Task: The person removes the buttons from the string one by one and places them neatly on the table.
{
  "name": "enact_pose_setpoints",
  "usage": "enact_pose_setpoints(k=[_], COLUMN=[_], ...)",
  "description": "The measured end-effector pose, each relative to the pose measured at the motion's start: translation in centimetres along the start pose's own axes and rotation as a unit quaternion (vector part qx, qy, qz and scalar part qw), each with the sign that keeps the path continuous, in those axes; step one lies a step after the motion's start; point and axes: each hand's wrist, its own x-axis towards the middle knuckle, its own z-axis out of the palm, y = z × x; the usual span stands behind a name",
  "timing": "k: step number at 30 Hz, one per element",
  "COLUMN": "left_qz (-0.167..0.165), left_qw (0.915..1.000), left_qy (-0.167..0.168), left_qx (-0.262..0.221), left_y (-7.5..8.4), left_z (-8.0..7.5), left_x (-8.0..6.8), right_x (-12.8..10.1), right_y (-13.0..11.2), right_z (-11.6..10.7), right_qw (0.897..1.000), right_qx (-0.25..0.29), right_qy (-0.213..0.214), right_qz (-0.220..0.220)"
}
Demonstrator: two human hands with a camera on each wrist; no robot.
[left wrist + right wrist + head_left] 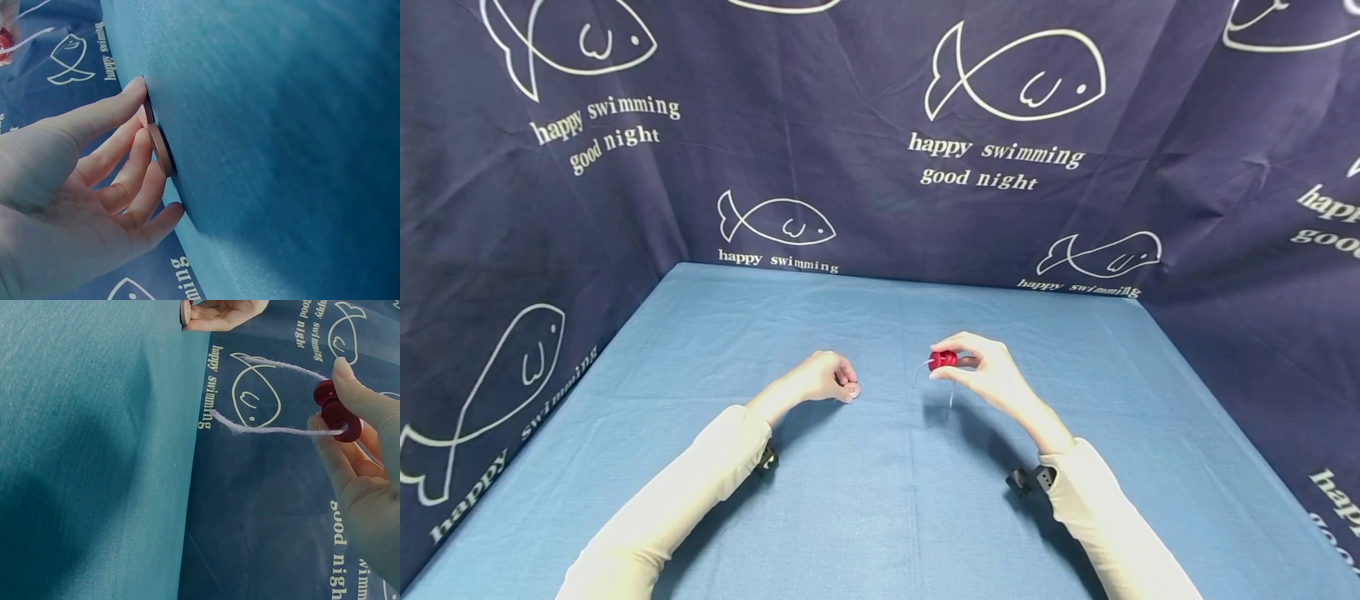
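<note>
Near the middle of the blue table, my left hand point(822, 377) holds flat round brownish-pink buttons point(160, 150) at its fingertips, close over the cloth. Two discs show in the left wrist view, one partly behind the other, between thumb and fingers. To the right and raised above the table, my right hand point(988, 371) pinches red round buttons point(942, 360) between thumb and fingers. A white string point(275, 430) passes through a hole in the red buttons point(340, 419), and its two loose ends hang out to the left.
Blue cloth covers the table point(850, 517). Dark blue curtains point(880, 125) printed with white fish and lettering stand behind it and at both sides. A black wrist camera point(1028, 481) sits at the right cuff, another point(766, 460) at the left cuff.
</note>
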Motion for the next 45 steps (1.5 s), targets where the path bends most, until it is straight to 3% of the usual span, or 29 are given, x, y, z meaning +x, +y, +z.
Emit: enact_pose_setpoints(k=[14,20,23,26,29,32,39,45], left_qz=[-0.006,0.030,0.033,0.019,0.000,0.001,0.027,0.043], left_qw=[0.9999,0.9969,0.9895,0.9737,0.9571,0.9558,0.9669,0.9672], left_qy=[-0.004,0.047,0.047,0.017,-0.007,-0.008,0.018,0.019], left_qx=[-0.014,-0.056,-0.132,-0.226,-0.290,-0.294,-0.253,-0.250], left_y=[0.1,1.3,2.4,3.6,4.5,5.0,5.6,6.5], left_z=[-0.4,-0.6,-0.6,-0.6,-0.7,-0.7,-0.5,0.0], left_x=[-0.1,0.2,0.5,0.6,0.6,0.7,1.1,1.5], right_x=[0.1,0.3,0.4,0.5,0.6,0.7,0.7,0.7], right_y=[0.0,0.0,0.0,0.0,0.2,0.4,0.5,0.5], right_z=[0.0,0.0,0.1,0.2,0.3,0.4,0.5,0.7], right_qw=[1.000,1.000,1.000,1.000,1.000,1.000,1.000,0.999], right_qx=[-0.007,-0.010,-0.007,-0.006,-0.007,-0.008,-0.012,-0.006], right_qy=[-0.005,-0.006,-0.005,-0.004,-0.003,-0.001,0.007,0.015], right_qz=[-0.002,0.000,-0.001,-0.004,-0.009,-0.013,-0.026,-0.051])
